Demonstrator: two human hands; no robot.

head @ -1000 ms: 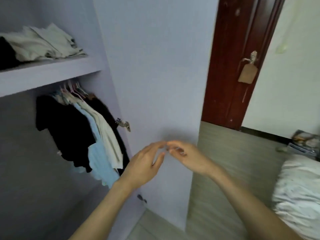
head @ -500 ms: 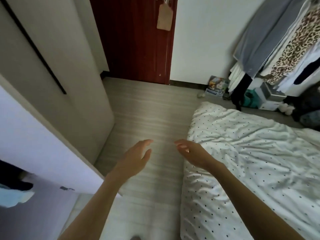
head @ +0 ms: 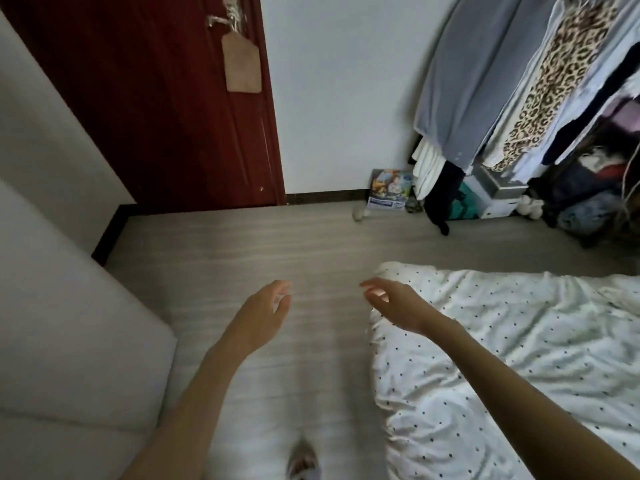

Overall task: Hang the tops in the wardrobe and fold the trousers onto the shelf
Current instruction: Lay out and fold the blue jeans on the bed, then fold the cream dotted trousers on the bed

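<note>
Grey wood-grain floor (head: 242, 244) spreads beneath both hands, which hover over it with nothing in them. Left hand (head: 263, 315) has loose, slightly curled fingers pointing ahead; right hand (head: 394, 306), just apart from it, is relaxed too, fingers turned toward the left hand, above the edge of a dotted white duvet (head: 519, 358). Far beyond the right hand, hanging clothes (head: 512, 81) drape lengthwise downward on a rack. Ahead of the left hand stands a dark red door (head: 166, 109).
</note>
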